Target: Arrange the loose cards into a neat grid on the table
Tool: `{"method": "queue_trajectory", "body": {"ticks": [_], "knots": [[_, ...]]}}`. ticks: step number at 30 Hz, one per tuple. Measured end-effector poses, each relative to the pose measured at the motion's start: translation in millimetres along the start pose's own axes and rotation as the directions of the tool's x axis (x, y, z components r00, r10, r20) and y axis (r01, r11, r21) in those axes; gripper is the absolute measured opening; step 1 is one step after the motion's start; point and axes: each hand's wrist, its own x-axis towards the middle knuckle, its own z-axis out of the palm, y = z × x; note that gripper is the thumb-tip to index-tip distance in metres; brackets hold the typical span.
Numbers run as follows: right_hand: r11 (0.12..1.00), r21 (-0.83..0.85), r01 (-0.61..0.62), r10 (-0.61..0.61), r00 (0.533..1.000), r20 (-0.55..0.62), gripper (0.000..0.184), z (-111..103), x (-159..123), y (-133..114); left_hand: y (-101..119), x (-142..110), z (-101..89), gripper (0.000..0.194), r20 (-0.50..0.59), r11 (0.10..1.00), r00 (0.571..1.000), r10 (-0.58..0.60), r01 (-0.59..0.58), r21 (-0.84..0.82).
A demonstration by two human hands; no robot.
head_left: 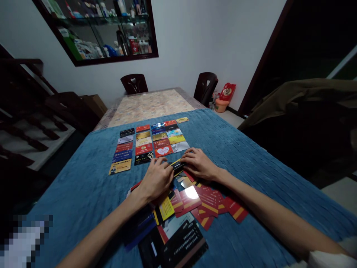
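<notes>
In the head view, the bare left hand (157, 178) and right hand (200, 163), fingers curled nearly closed, hold thin black-and-yellow plastic cards (177, 166) by opposite ends, midway along the blue textured cloth (245, 163). Columns of multicoloured plastic cards (143, 149) lie toward the cloth's far edge, a loose heap of red, black and yellow plastic cards (190, 199) nearer the body; the step looks like squaring the held cards, and the next move seems to call for an even pinch
</notes>
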Motion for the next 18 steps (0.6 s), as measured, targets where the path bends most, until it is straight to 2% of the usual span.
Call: {"method": "queue_trajectory", "body": {"ticks": [7, 12, 18], "knots": [[0.996, 0.076, -0.038, 0.043, 0.997, -0.071, 0.024, 6.6, 4.3, 3.8, -12.3, 2.1, -1.7, 0.024, 0.014, 0.999, 1.000, -0.008, 0.009, -0.046], [0.996, 0.068, -0.066, 0.072, 0.993, -0.095, 0.024, 11.1, 5.6, 5.3, -17.6, 3.7, -2.2, 0.025, 0.059, 0.998, 0.997, -0.040, 0.043, -0.051], [0.996, 0.048, -0.081, 0.086, 0.990, -0.113, 0.031, 16.2, 6.4, 7.6, -25.1, 3.5, 0.1, 0.026, 0.059, 0.990, 0.996, -0.063, 0.069, -0.120]]}}
